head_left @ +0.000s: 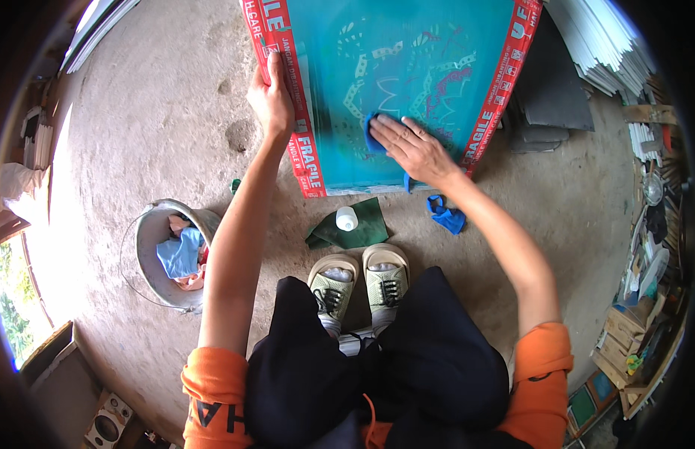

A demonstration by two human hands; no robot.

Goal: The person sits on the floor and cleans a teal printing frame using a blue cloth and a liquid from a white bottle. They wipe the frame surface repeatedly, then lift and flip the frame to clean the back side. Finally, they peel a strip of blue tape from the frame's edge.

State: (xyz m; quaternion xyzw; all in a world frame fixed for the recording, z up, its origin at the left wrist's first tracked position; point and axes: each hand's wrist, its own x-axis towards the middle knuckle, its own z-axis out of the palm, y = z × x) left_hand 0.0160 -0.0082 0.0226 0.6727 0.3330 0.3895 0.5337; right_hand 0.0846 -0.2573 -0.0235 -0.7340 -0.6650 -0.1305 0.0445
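Note:
A teal screen-printing frame (332,157), edged with red-and-white tape, leans in front of me, with pale and pinkish pattern lines across its mesh. At its left edge, my left hand (272,105) is closed round the taped border, thumb on the front and the other fingers mostly hidden. My right hand (422,153) presses a bunched blue cloth (374,136) flat against the lower middle of the mesh. Below the frame, a white bottle (346,218) rests on a dark green cloth (368,230). A second blue rag (446,215) lies on the floor to the right.
A metal bucket (147,251) holding blue and pinkish rags stands left of my left forearm. Dark flat panels (549,90) and stacked white sheets (598,41) are at the far right. Wooden crates (624,340) line the right side, and a speaker (108,423) sits lower left.

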